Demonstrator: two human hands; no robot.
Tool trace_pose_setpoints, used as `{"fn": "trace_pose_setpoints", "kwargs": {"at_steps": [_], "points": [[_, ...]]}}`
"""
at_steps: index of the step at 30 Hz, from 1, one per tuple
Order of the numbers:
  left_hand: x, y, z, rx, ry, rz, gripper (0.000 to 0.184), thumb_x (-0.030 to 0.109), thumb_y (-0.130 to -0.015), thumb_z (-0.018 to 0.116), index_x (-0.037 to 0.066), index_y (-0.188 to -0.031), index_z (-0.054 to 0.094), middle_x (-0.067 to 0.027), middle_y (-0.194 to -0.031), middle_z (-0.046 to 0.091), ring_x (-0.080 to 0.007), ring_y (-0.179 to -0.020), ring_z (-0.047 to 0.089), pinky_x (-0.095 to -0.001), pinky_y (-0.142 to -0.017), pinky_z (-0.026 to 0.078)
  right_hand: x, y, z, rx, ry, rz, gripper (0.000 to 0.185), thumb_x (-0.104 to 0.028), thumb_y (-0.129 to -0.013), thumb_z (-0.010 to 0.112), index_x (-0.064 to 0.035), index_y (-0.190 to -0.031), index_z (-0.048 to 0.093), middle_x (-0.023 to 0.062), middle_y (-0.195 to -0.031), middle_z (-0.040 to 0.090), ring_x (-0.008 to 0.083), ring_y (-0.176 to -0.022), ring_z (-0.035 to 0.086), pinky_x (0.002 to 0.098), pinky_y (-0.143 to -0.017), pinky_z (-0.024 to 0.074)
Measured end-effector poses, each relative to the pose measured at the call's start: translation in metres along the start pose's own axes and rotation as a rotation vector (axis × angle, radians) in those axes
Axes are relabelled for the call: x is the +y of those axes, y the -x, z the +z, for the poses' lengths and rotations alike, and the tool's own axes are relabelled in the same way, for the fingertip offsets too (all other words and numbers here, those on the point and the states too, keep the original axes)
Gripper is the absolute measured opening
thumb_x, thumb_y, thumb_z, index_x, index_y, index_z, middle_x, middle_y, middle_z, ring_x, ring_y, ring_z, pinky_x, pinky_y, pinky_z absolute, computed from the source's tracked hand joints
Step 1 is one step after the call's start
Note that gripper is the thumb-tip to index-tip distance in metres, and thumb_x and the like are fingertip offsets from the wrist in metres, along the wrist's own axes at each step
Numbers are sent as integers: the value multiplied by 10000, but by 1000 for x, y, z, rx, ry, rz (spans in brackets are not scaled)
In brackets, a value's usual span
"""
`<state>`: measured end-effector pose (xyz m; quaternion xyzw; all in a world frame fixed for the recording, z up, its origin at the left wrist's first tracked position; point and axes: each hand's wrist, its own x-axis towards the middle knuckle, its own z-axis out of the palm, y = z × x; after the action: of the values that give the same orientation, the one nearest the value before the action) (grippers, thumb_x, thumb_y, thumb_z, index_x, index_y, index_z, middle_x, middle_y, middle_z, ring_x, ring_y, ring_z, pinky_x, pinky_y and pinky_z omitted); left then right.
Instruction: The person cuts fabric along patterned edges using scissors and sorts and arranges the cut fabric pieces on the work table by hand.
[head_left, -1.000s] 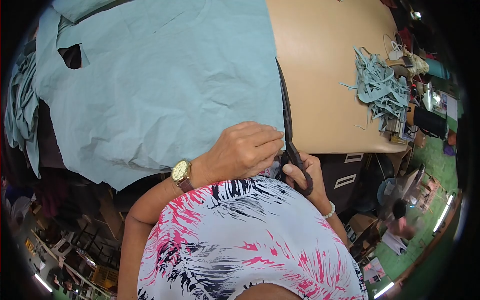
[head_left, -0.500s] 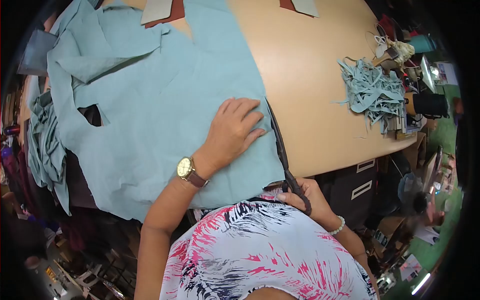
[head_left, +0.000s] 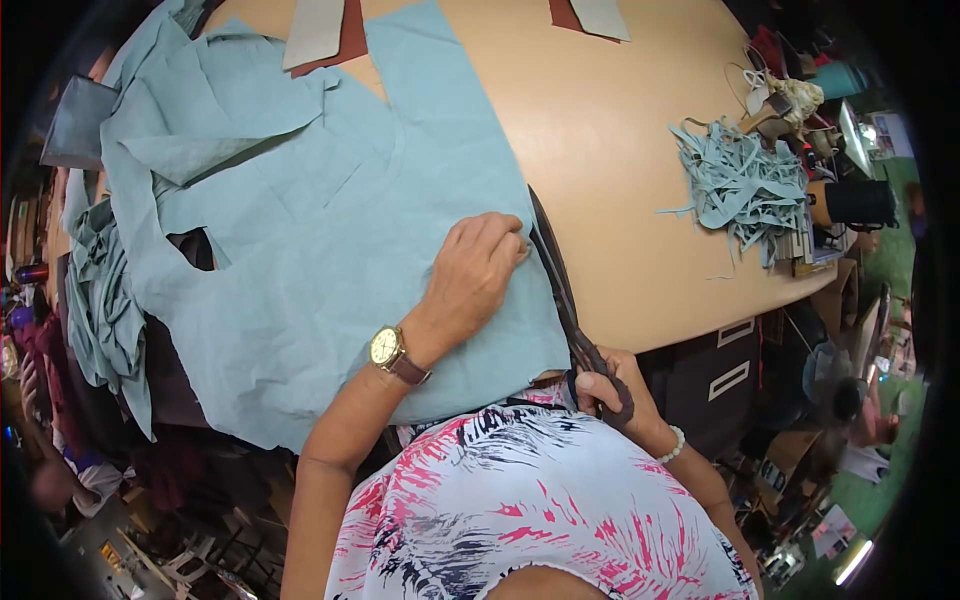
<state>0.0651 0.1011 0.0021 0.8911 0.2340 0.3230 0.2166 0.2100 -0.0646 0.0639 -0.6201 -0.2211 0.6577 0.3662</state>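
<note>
A large pale blue leather-like sheet [head_left: 300, 300] lies over the table and hangs past its near side, with a dark cutout at its left. My left hand [head_left: 477, 268], wearing a watch, rests on the sheet near its right edge. Its fingers are bent and drawn together at that edge, where the material is slightly bunched. My right hand [head_left: 622, 385] is wrapped around the handles of long dark scissors [head_left: 557, 275]. Their blades run along the sheet's right edge, tips pointing away from me. Part of the lower blade is hidden.
A heap of thin blue strips [head_left: 745, 180] sits at the table's right, beside a brush [head_left: 765, 112] and a black cylinder [head_left: 862, 206]. Grey and brown pieces [head_left: 315, 35] lie at the far edge. Crumpled blue material [head_left: 105, 300] hangs at the left.
My left hand's fingers, spread flat before, are now curled together at the sheet's edge. The scissors and right hand have shifted little. The view has moved slightly.
</note>
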Motion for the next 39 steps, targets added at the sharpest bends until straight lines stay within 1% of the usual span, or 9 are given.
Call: {"fn": "trace_pose_setpoints", "kwargs": {"at_steps": [6,18,27,33,39], "points": [[5,2,-3,-13,33,38,141,38,-714,619,25,-794,503,-102,-941,548,-266,-882,535,-365,-756,427,-8,-7,8,5,-45,15,312,-283,-753,663,-14,-708,512,15,-523,488,77,-430,472,194,-407,361],[4,5,-4,-28,65,24,130,47,-731,607,21,-803,501,-110,-972,541,-275,-916,529,-372,-787,422,0,-10,12,1,-67,-2,278,-267,-792,621,-23,-729,504,9,-513,486,67,-428,456,194,-413,341],[4,5,-4,-35,72,22,139,35,-724,613,16,-804,500,-114,-972,544,-276,-919,530,-371,-783,421,2,-8,7,13,-58,32,260,-232,-781,666,-23,-727,522,-4,-517,486,55,-418,459,185,-399,339],[4,5,-4,-34,80,20,146,29,-717,620,16,-799,499,-116,-969,549,-277,-917,533,-369,-783,421,2,-7,7,22,-37,32,255,-225,-775,674,-32,-706,522,-14,-511,483,42,-412,449,177,-391,324],[4,4,-4,-26,85,19,144,26,-719,618,18,-796,497,-113,-971,550,-276,-915,533,-368,-781,421,0,-6,7,32,0,120,253,-218,-771,677,-44,-688,514,-18,-491,475,31,-426,450,181,-395,319]]}}
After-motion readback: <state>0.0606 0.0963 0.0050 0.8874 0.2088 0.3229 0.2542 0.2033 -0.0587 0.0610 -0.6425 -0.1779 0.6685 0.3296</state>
